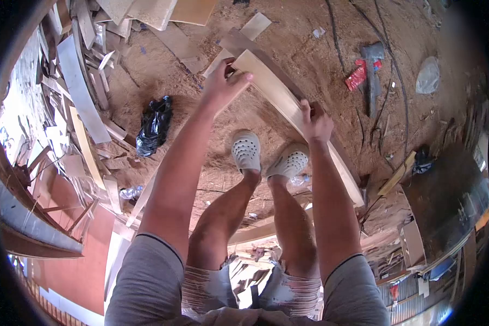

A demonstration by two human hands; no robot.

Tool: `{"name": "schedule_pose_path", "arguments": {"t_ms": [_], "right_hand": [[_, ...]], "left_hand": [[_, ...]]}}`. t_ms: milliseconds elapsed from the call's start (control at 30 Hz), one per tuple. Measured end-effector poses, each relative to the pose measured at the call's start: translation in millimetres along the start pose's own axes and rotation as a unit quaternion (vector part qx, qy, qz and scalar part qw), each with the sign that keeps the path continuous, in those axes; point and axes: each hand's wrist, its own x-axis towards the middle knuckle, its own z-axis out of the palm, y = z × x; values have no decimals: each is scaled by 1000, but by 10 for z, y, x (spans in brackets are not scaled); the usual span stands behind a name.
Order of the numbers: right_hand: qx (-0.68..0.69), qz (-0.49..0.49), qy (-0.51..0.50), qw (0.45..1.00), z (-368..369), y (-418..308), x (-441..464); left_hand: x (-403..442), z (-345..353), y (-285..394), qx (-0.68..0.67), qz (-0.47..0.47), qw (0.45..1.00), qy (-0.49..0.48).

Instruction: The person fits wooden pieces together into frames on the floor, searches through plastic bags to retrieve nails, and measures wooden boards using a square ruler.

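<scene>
A long, pale wooden board (277, 89) slants from the upper middle down to the right, in front of my feet. My left hand (226, 84) is at its upper end, thumb stretched along the near side and fingers partly hidden behind it. My right hand (316, 122) grips the board near its middle, with fingers over the far edge. A darker, brownish board (266, 62) lies along the far side of the pale one. Beyond my left hand, a short light piece of wood (255, 26) rests on the dirt.
A black plastic bag (154, 126) lies on the ground at left, near piled wood scraps (82, 89). Red wrappers (356, 75), dark cables (399, 81) and a clear plastic bag (427, 75) are at right. A dark sheet (445, 195) stands lower right.
</scene>
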Motion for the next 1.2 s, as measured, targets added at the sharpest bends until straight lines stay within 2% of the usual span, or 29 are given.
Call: {"name": "schedule_pose_path", "arguments": {"t_ms": [33,67,133,200,233,267,300,367,433,500,567,600,633,733,800,867,967,1000,1067,1200], "right_hand": [[45,22,-30,998,-99,-12,-19],[107,-1,-1,994,-159,93,-62],[231,-44,53,971,-203,548,-369],[133,-61,196,970,-45,1665,-869],[236,11,218,947,-98,2096,-1193],[127,135,277,943,-188,2423,-1581],[141,205,259,933,-426,2652,-1907],[-38,328,259,908,-251,3523,-2706],[140,437,194,867,89,4169,-3458],[106,491,18,864,284,4461,-3812],[45,526,-77,846,571,4759,-4131],[0,539,-76,839,839,4997,-4142],[-45,550,-76,830,1042,5147,-4147],[5,581,33,813,931,4981,-4023],[26,543,53,838,692,4866,-4023],[4,471,104,876,778,4955,-4071],[-25,422,110,900,606,5014,-3946],[-17,440,101,892,479,4942,-3858],[-5,469,85,879,240,4768,-3635],[12,419,111,901,224,5015,-3497]], "left_hand": [[-21,10,-98,44,19,999,16],[-76,-51,-204,76,45,996,22],[-360,-156,-57,197,18,980,20],[-650,-202,-21,294,-4,956,19],[-747,-208,-72,330,-13,944,22],[-834,-210,-129,338,-33,940,24],[-890,-203,-194,347,-52,936,29],[-863,-164,-305,369,-69,926,44],[-779,-99,-487,392,-61,916,62],[-733,-149,-693,388,-8,920,64],[-780,-171,-739,350,33,934,65],[-758,-214,-820,372,63,925,54],[-762,-223,-766,360,49,931,38],[-754,-148,-652,307,44,951,-4],[-700,-214,-746,268,89,959,-2],[-623,-131,-629,352,89,931,31],[-557,86,-293,395,104,913,21],[-519,150,-212,395,115,911,12],[-332,135,-256,380,102,919,5],[-145,189,-182,361,109,926,-9]]}}
